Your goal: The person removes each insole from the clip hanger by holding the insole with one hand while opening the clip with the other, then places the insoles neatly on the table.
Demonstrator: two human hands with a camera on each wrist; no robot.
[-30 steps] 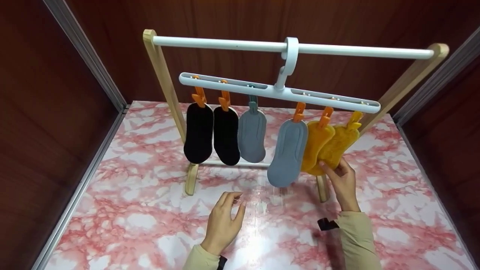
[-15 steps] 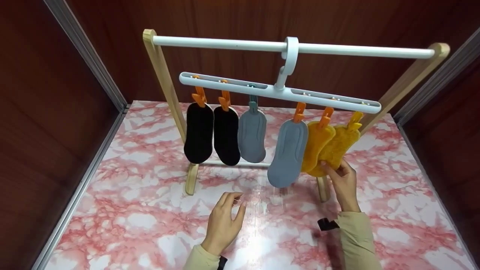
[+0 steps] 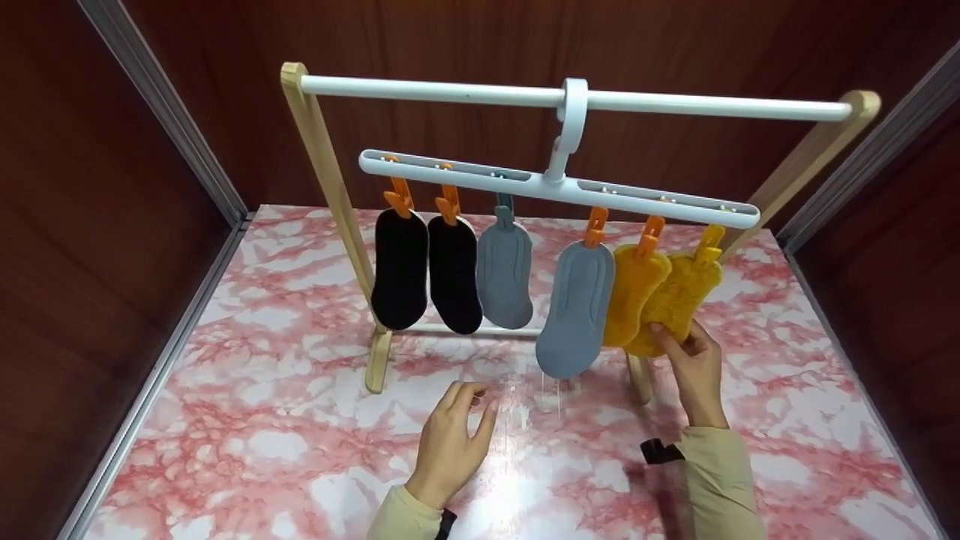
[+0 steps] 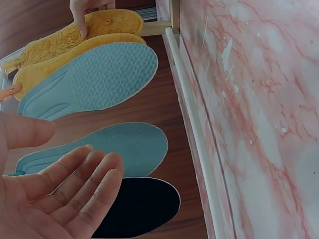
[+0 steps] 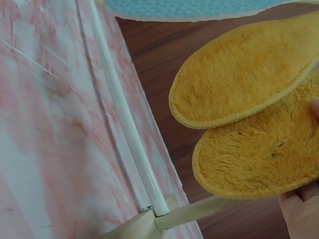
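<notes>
At the far right in the head view, my right hand (image 3: 697, 371) pinches the lower part of a fuzzy yellow insole (image 3: 682, 292), thumb in front and fingers behind. A yellow clip (image 3: 709, 244) grips that insole's top. Just left of it, partly overlapping, hangs a second yellow insole (image 3: 630, 292) from an orange clip (image 3: 651, 236). Dark specks mark the held insole (image 5: 259, 159) in the right wrist view. My left hand (image 3: 450, 446) is held low in front of the rack, fingers loosely bent and holding nothing; its palm side shows in the left wrist view.
A white clip hanger (image 3: 555, 187) hangs tilted, right end lower, from the white rail (image 3: 712, 103) of a wooden-legged rack. It also carries two grey-blue insoles (image 3: 574, 315) and two black insoles (image 3: 400, 270). Below is a pink marbled tabletop (image 3: 277, 442); dark wood panels surround it.
My right hand has shifted slightly to the right with the lower end of the yellow insole, still pinching it. The left hand has stayed nearly still, and the head view has moved slightly.
</notes>
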